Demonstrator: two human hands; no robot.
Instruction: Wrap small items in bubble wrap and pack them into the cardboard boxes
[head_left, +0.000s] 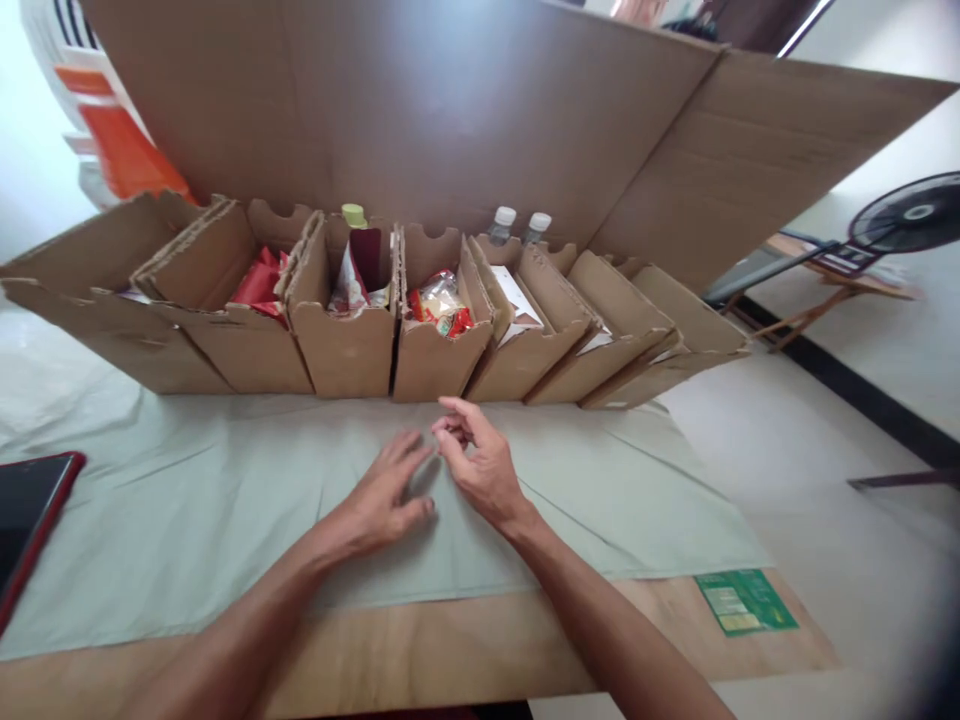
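My left hand (386, 492) lies flat, fingers spread, on the pale green cloth (225, 500) that covers the table. Beside it, my right hand (480, 462) hovers just above the cloth with its fingers loosely curled and nothing in them. Both hands are close together in front of a row of several open cardboard bins (352, 350). One bin holds red packets (259, 285), another a snack pouch (351, 285), a third mixed sweets packets (441, 303). The nearest bin is the one with the sweets.
A tall cardboard sheet (420, 110) stands behind the bins, with a green-capped bottle (354, 214) and two white-capped bottles (517, 224) poking up. A red-edged tablet (30, 515) lies at left. A green card (745, 601) sits on the wooden table edge. A fan (907, 215) stands at far right.
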